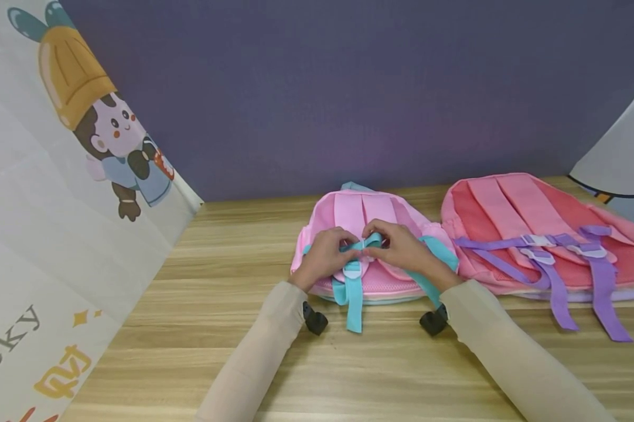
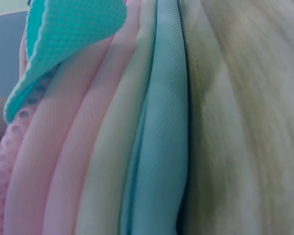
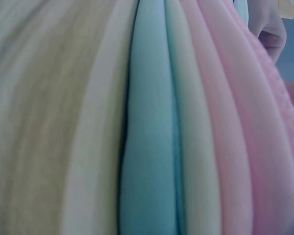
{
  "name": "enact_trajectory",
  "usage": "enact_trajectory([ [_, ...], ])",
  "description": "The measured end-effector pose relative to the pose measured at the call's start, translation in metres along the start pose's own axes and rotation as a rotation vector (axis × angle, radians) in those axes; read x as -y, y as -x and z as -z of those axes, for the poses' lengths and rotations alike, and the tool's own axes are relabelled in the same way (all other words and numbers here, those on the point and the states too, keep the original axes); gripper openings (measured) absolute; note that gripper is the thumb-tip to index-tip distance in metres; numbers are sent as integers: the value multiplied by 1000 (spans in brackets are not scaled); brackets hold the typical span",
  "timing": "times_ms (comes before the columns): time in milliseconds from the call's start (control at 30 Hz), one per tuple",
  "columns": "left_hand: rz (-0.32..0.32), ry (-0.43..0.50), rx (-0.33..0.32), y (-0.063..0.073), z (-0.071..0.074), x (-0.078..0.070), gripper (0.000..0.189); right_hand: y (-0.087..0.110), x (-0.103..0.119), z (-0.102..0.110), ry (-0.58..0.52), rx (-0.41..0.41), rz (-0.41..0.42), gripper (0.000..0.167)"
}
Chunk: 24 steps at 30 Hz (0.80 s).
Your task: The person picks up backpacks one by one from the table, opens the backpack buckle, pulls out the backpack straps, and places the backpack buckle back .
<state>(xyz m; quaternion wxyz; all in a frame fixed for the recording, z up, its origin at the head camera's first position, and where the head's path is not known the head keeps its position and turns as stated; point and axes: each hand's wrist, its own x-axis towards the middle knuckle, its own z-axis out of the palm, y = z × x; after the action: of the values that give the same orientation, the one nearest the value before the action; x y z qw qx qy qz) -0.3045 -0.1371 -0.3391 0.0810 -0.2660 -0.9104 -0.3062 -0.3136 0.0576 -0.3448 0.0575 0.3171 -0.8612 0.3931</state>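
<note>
A pink backpack (image 1: 375, 287) lies on the table (image 1: 222, 316), a little to the right of the middle, with its shoulder straps facing up. Both hands are above it and meet over its middle. The left hand (image 1: 324, 253) pinches a teal strap (image 1: 374, 239) between thumb and fingers. The right hand (image 1: 401, 249) also grasps this strap, its thumb and fingers bent around a small loop of it. Between the fingertips a small white piece is seen, but it is mostly covered, and I cannot tell its exact form.

Just on the near side of the left hand, a white buckle (image 1: 352, 269) carries a teal strap end (image 1: 354, 310), which hangs over the near edge of the backpack onto the table. A wider teal band (image 1: 439, 252) lies beside the right wrist. In both wrist views, the near side of the backpack shows pink, cream and light blue layers against the table.

To the right, touching the pink backpack, lies a larger coral backpack (image 1: 554, 228) with purple straps (image 1: 604, 299) and white buckles (image 1: 538, 241). At the far side stands a dark wall (image 1: 338, 94); at the left is a white sheet (image 1: 27, 193) with a cartoon figure (image 1: 122, 129).
</note>
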Motion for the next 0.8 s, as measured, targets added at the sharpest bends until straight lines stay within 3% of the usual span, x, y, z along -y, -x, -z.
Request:
enact_trajectory([
  [433, 13, 41, 14, 0, -1, 3, 23, 1, -1, 1, -13, 12, 16, 13],
  [800, 33, 68, 31, 1, 3, 4, 20, 1, 2, 1, 5, 5, 13, 21],
])
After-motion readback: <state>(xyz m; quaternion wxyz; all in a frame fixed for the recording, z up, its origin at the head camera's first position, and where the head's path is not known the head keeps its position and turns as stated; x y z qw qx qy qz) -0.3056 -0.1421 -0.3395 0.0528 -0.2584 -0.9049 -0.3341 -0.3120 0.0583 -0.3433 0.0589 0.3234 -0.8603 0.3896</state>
